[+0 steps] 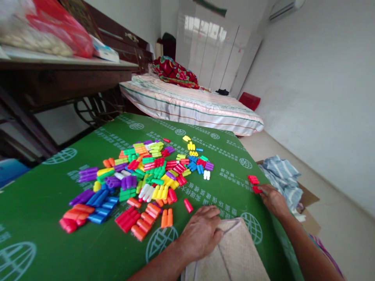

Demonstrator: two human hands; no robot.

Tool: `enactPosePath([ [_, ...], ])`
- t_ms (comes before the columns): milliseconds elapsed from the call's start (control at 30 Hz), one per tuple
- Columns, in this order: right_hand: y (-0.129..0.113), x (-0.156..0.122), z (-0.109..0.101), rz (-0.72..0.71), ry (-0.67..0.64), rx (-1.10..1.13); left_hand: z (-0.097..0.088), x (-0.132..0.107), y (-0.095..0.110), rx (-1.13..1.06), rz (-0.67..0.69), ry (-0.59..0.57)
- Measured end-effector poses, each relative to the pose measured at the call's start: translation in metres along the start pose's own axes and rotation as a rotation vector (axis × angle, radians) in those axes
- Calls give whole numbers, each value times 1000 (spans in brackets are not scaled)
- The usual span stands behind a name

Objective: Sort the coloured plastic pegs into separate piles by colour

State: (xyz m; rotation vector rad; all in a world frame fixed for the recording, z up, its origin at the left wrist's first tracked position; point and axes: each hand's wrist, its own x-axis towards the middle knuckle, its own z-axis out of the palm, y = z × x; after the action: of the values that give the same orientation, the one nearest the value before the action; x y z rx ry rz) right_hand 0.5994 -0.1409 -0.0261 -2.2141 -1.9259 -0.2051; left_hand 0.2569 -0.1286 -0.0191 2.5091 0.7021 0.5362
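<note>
My left hand [202, 231] is closed on the edge of a beige cloth-covered box [234, 249] at the table's near side, thumb on one side of the rim and fingers on the other. My right hand [274, 200], near the table's right edge, has its fingertips closed on a small red plastic block [257, 189]. Just beyond it lies another red block [253, 179]. Left of my left hand spreads a loose heap of bright tube-shaped plastic blocks [156, 171], some joined side by side. Closest to that hand are a single red tube [188, 205] and an orange pair [166, 218].
The green table [96, 249] carries white printed globes and lettering. At the right edge stands an open cardboard box [309, 197] with striped cloth [281, 175]. A bed [187, 105] is behind, and a sewing-machine table [67, 66] with bags stands at the left.
</note>
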Motion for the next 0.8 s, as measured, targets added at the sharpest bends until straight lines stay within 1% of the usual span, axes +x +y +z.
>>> enactPosePath([
  [167,1,1,2,38,12,-45,-1,0,0,2,-4,-8],
  [333,3,2,6,88,-14,-114,0,0,0,-1,3,2],
  [600,6,3,6,67,-9,-136,0,0,-1,-2,20,-3],
  [733,11,-1,9,63,5,-148,-1,-1,2,-1,37,-14],
  [800,10,-4,9,62,20,-156,-1,-1,3,7,34,-18],
])
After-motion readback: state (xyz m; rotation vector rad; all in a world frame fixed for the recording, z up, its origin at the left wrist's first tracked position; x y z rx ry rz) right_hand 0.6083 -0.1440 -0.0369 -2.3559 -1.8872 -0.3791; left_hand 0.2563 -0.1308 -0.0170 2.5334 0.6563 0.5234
